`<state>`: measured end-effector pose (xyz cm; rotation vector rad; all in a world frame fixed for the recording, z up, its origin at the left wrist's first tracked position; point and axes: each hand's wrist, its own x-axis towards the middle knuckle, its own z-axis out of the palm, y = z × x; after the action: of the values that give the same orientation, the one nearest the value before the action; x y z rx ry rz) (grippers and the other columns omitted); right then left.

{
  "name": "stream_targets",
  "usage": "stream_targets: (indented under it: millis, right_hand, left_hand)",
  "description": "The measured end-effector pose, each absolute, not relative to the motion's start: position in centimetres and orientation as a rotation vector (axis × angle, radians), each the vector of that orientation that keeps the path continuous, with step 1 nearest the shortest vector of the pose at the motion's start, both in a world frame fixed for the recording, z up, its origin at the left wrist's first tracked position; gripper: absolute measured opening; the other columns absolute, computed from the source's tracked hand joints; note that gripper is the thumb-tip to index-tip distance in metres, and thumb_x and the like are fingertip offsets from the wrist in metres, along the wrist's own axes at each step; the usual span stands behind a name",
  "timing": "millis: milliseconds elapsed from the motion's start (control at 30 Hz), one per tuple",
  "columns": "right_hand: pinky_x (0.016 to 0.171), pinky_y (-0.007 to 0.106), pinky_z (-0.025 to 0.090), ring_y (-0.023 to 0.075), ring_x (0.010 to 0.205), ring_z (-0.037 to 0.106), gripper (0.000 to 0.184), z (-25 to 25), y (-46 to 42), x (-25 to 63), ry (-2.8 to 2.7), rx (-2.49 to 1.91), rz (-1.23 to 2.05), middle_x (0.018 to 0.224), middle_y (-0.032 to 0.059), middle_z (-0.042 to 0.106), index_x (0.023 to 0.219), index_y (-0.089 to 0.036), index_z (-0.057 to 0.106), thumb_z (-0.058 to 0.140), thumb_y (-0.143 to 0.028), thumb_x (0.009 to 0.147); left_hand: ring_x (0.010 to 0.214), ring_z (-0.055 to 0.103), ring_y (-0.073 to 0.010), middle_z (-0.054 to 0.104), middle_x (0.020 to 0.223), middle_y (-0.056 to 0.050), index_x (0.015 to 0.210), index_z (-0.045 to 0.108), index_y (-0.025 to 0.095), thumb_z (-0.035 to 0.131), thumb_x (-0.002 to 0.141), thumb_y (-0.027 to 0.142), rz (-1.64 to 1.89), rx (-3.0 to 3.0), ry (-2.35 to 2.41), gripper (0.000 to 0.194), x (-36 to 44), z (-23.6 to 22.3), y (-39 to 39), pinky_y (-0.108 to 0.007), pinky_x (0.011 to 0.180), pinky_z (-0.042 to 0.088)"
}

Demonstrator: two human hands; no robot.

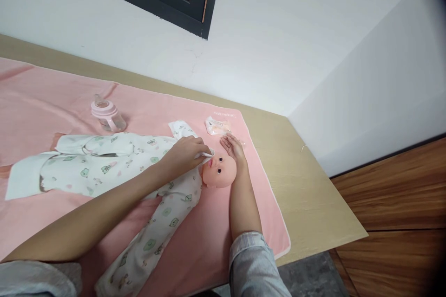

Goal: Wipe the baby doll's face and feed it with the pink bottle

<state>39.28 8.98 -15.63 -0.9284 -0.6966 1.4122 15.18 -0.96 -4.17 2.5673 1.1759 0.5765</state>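
Observation:
A baby doll (219,171) in a white printed sleepsuit (114,164) lies on its back on a pink blanket (195,241), head to the right. My left hand (183,154) is closed on a small white wipe (206,156) and presses it to the doll's mouth. My right hand (234,147) lies flat with fingers stretched out against the top of the doll's head, holding nothing.
A pink baby bottle (107,115) stands on the blanket behind the doll. A small wipe packet (218,125) lies near the blanket's far right corner. The blanket covers a light wooden table (313,195) against a white wall; the table's right edge drops to a wooden floor.

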Motion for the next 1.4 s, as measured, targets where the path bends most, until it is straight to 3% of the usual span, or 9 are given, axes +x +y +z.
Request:
stream_targets:
  millis: [267, 533, 1400]
  right_hand:
    - [0.101, 0.034, 0.056, 0.0121, 0.082, 0.072, 0.018, -15.3, 8.8, 39.2, -0.693, -0.927, 1.42, 0.08, -0.0002, 0.073, 0.091, -0.019, 0.062, 0.07, -0.014, 0.075]
    - [0.1, 0.034, 0.057, 0.0123, 0.081, 0.072, 0.018, -15.2, 8.8, 39.1, -0.693, -0.937, 1.41, 0.079, -0.0001, 0.073, 0.09, -0.02, 0.062, 0.07, -0.014, 0.075]
    - [0.098, 0.035, 0.058, 0.013, 0.079, 0.072, 0.017, -16.1, 9.3, 39.4, -0.69, -0.935, 1.426, 0.081, 0.001, 0.074, 0.094, -0.02, 0.063, 0.071, -0.021, 0.078]
  left_hand:
    - [0.094, 0.06, -0.024, 0.068, 0.097, -0.008, 0.103, 0.077, 0.018, 0.051, 0.089, 0.013, 0.62, 2.491, 1.163, 0.03, 15.1, -4.2, -0.9, -0.032, 0.081, 0.044]
    - [0.083, 0.062, -0.0198, 0.068, 0.091, -0.004, 0.1, 0.076, 0.021, 0.051, 0.087, 0.026, 0.603, 2.307, 1.098, 0.029, 15.3, -3.0, -2.1, -0.029, 0.074, 0.043]
    - [0.08, 0.056, -0.0208, 0.065, 0.083, -0.004, 0.085, 0.067, 0.019, 0.046, 0.088, 0.028, 0.566, 2.375, 1.172, 0.023, 15.3, -3.2, -2.1, -0.029, 0.067, 0.036]
